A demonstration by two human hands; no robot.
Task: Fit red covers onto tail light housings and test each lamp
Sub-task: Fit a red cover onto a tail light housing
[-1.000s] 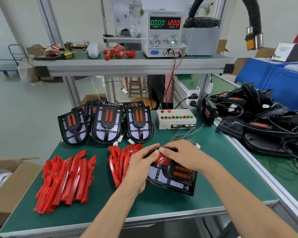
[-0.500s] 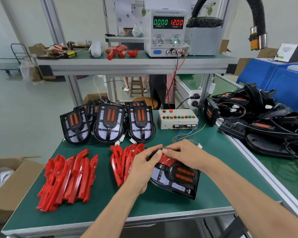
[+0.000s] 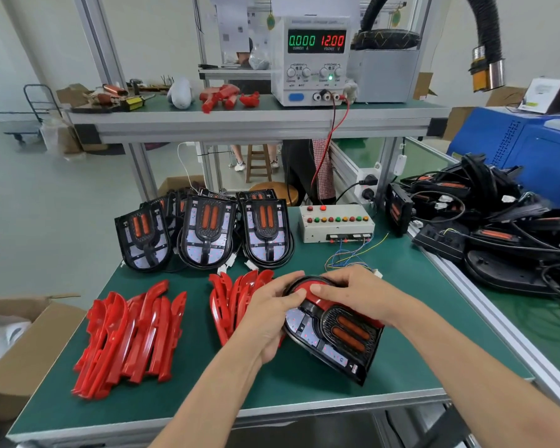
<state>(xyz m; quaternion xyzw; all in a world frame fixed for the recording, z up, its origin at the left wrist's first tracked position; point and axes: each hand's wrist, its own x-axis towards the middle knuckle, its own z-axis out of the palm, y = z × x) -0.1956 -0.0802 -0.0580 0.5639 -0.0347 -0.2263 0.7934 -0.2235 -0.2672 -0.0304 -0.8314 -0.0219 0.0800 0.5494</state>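
- Our fingertips (image 3: pixel 299 293) meet on the red cover (image 3: pixel 307 287), which sits over the rounded end of the tail light housing (image 3: pixel 333 334). The fingers of both hands are bent over that end, pressing the cover down; neither hand is flat or spread.
- Our left hand (image 3: pixel 269 313) wraps the housing's rounded end from its left side, thumb and forefinger on the cover's edge and palm against the housing's flank. How far the lower fingers reach beneath the housing, we cannot tell.
- Our right hand (image 3: pixel 356 294) lies across the far side of the housing, fingers curled over the cover's top and the heel of the hand near the honeycomb panel with the two orange strips.
- The relation that matters: the housing's long axis runs diagonally, from the rounded end under our fingers down and to the right toward its square end, which points at the near edge of the green bench (image 3: pixel 304 392). The cover is directly beneath both sets of fingers, so we judge the coming press goes straight down onto that rounded end, both hands equally near.
- Just left of the housing stands a small stack of red covers (image 3: pixel 230 295); a larger pile of covers (image 3: pixel 130 337) lies further left.
- Beyond the housing, bare housings (image 3: pixel 207 234) lean in a row, and the button test box (image 3: pixel 335 223) stands behind it, its loose wires reaching toward our right hand.
- Above the housing on the shelf, the power supply (image 3: pixel 314 56) reads zero current, so we judge this lamp untested.
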